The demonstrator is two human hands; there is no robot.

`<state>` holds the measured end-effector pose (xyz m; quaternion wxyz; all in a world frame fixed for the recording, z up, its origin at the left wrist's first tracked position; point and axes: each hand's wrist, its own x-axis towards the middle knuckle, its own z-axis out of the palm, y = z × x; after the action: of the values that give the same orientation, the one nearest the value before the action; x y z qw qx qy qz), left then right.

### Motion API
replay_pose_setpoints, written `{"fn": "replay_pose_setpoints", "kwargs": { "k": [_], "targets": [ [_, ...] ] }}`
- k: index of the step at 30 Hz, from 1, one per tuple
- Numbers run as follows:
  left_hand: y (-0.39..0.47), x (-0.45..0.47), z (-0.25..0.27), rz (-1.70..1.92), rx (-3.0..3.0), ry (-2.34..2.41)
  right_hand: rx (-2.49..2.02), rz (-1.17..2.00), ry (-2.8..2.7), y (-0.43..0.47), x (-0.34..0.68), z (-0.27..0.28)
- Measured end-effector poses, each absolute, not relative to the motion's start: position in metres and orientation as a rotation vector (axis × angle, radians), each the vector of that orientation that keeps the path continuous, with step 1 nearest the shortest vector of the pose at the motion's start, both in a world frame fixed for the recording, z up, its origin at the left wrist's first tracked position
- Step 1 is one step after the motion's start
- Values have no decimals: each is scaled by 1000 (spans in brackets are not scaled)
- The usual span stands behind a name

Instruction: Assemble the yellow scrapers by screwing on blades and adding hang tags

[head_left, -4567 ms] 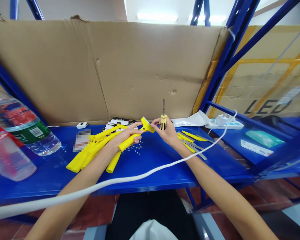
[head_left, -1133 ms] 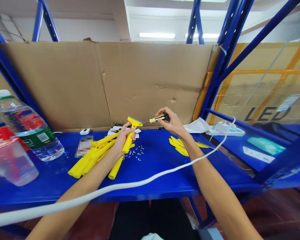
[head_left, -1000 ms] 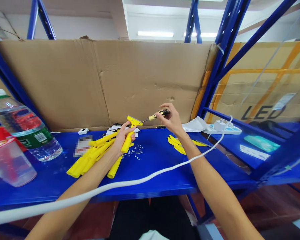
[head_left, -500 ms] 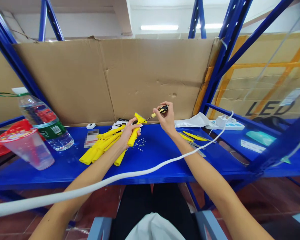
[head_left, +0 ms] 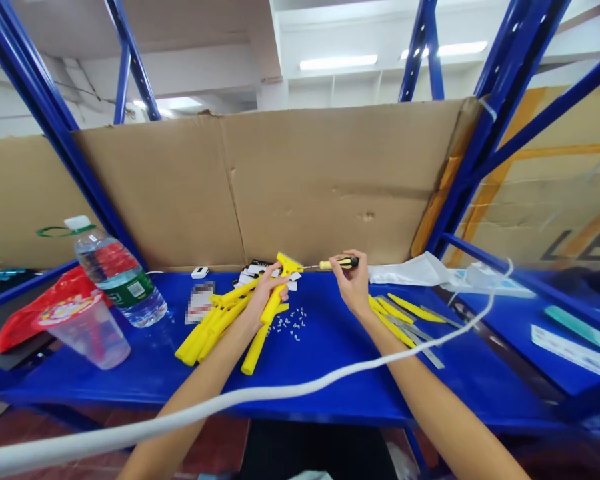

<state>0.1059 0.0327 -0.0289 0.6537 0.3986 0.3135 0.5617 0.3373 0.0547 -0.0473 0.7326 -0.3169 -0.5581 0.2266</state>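
Observation:
My left hand (head_left: 264,293) is wrapped round the handle of a yellow scraper (head_left: 271,308), its wide head tilted up. In my right hand (head_left: 354,285) is a yellow-and-black screwdriver (head_left: 326,265), held almost level. Its tip meets the right end of the scraper's head, though whether it sits in a screw is too small to see. Small screws (head_left: 295,323) lie scattered on the blue table below. Beside my left forearm is a pile of yellow scraper handles (head_left: 200,339). Yellow strips (head_left: 397,310) and grey metal strips (head_left: 433,359) rest near my right forearm.
A white cable (head_left: 320,385) crosses in front of both forearms. To the left stand a water bottle (head_left: 125,283) and a clear plastic cup (head_left: 93,333). Cardboard (head_left: 300,180) walls off the back of the blue table (head_left: 330,397). A power strip (head_left: 505,285) lies at right.
The screwdriver has gone from slanting down toward the scraper to nearly level, its tip still at the scraper's head. My view has tilted up. Both hands keep their holds.

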Motion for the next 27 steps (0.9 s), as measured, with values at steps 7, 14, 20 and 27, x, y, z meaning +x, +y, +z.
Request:
{"fn": "replay_pose_setpoints", "kwargs": {
  "k": [7, 14, 20, 27],
  "targets": [
    [35, 107, -40, 1218, 867, 786, -670, 592, -1251, 62, 342, -56],
    [34, 109, -39, 1245, 826, 822, -790, 581, -1156, 67, 338, -69],
    [32, 107, -36, 1235, 815, 833, -641, 648, -1215, 54, 328, -57],
    [33, 109, -41, 1226, 817, 780, -716, 415, -1278, 46, 324, -52]
  ]
}}
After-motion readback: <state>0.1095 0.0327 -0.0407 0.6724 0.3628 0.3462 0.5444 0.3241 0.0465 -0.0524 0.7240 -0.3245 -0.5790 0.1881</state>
